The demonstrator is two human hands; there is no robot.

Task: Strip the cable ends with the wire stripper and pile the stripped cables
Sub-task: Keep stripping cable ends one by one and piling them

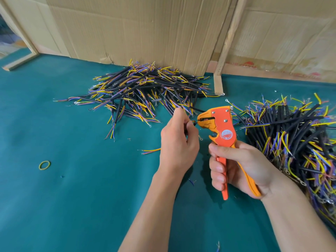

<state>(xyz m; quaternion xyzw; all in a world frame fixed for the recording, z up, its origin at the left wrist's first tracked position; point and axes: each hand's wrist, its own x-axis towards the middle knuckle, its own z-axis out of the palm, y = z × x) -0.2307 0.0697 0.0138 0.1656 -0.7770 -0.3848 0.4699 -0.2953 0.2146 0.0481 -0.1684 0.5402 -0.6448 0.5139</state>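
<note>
Orange stripper, black sheathed cable

Cable end in wire stripper

Two bare forearms showed, sleeveless to the frame's edge; left hand and right hand wore no gloves or rings.

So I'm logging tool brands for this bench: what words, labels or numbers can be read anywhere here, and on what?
Nothing can be read for certain.
Round red sticker on the wire stripper: it has print, too small and blurred to read.
Cardboard at the back right: faint red printing near its lower edge, too washed out to read.
</note>
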